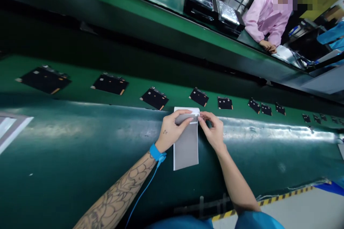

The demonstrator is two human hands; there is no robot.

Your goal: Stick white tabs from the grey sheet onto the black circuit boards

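Left hand (171,131): thumb and fingers pinching the grey rectangular sheet with white edges (186,150) near its far end
Right hand (215,130): fingertips at the sheet's far right corner, can't tell from my end if they're gripping
Sheet: mid-scene over the shiny dark-green tabletop (80,161), flat black rectangular panels (198,97) just beyond

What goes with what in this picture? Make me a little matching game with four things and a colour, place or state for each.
Things:
1. wristband
2. grey strip
3. black panels
4. far person's sleeve

Matches:
A. spread in a line across the picture
B. pink
C. blue
D. held in the left hand

Pairs: 1-C, 2-D, 3-A, 4-B
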